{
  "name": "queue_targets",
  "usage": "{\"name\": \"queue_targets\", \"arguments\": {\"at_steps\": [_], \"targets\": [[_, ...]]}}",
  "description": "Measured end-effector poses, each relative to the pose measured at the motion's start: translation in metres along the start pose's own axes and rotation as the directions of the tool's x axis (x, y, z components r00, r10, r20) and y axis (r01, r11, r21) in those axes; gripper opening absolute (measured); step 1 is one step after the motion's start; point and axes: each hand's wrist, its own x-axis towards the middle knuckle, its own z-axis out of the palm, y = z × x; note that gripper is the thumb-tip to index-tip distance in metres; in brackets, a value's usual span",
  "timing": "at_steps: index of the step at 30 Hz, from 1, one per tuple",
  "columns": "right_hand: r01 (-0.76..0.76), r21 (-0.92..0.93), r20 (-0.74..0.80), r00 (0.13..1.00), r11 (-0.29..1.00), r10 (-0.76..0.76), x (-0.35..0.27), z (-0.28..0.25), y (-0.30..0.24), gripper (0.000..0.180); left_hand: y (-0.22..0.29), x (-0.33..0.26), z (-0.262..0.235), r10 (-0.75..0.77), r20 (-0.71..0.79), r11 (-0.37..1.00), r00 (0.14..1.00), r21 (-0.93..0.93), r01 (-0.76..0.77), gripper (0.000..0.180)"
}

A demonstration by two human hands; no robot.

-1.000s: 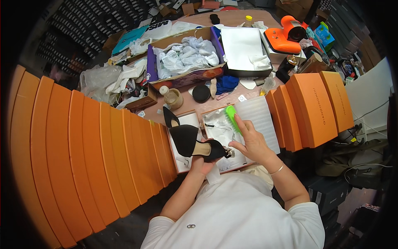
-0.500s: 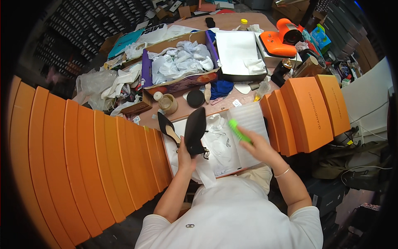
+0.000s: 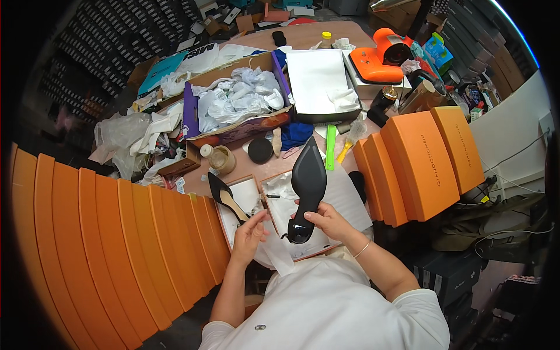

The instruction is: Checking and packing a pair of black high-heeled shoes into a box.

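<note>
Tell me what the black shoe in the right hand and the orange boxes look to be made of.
Black shoe: its smooth sole faces up with a dull sheen, so leather or a synthetic; I can't tell which. The right hand grips its heel end. Orange boxes: matte, flat-sided with crisp folded edges, most likely cardboard.

Your brown table (image 3: 303,41), crowded with rows of orange boxes (image 3: 426,163), an open shoebox (image 3: 280,204), a cardboard box of crumpled paper (image 3: 233,105), a green tool (image 3: 331,146), a white tray (image 3: 318,81)
</note>
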Motion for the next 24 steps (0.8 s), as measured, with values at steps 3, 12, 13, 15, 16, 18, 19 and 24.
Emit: {"name": "queue_targets", "arguments": {"at_steps": [3, 12, 13, 15, 16, 18, 19, 24], "targets": [[-0.045, -0.026, 0.123, 0.991, 0.999, 0.048, -0.003, 0.001, 0.009, 0.041, 0.002, 0.028, 0.022, 0.054, 0.283, 0.996, 0.958, 0.056, -0.073, 0.056], [-0.105, -0.88, -0.306, 0.871, 0.464, -0.383, -0.031, -0.078, -0.056, 0.022, -0.029, 0.029, 0.074, -0.031, 0.395, 0.726, 0.918, -0.622, 0.292, 0.05], [-0.202, -0.949, -0.297, 0.829, 0.241, -0.475, -0.028, -0.113, -0.053, 0.018, -0.026, 0.028, 0.079, -0.045, 0.424, 0.7, 0.905, -0.632, 0.331, 0.049], [-0.402, -0.912, -0.332, 0.834, -0.075, -0.441, -0.013, -0.159, -0.028, 0.016, -0.018, 0.026, 0.088, -0.108, 0.481, 0.742, 0.87, -0.544, 0.392, 0.048], [-0.473, -0.862, -0.404, 0.858, -0.181, -0.317, -0.001, -0.172, -0.016, 0.016, -0.018, 0.027, 0.09, -0.137, 0.495, 0.761, 0.858, -0.502, 0.412, 0.047], [-0.477, -0.848, -0.407, 0.866, -0.232, -0.291, 0.02, -0.183, 0.017, 0.013, -0.028, 0.027, 0.091, -0.165, 0.568, 0.787, 0.806, -0.417, 0.455, 0.047], [-0.511, -0.845, -0.449, 0.838, -0.159, -0.31, 0.028, -0.186, 0.029, 0.019, -0.028, 0.026, 0.092, -0.199, 0.562, 0.789, 0.803, -0.394, 0.472, 0.047], [-0.514, -0.858, -0.484, 0.788, 0.028, -0.38, 0.03, -0.165, 0.044, 0.052, -0.036, 0.028, 0.091, -0.244, 0.508, 0.788, 0.826, -0.393, 0.474, 0.043]]}}
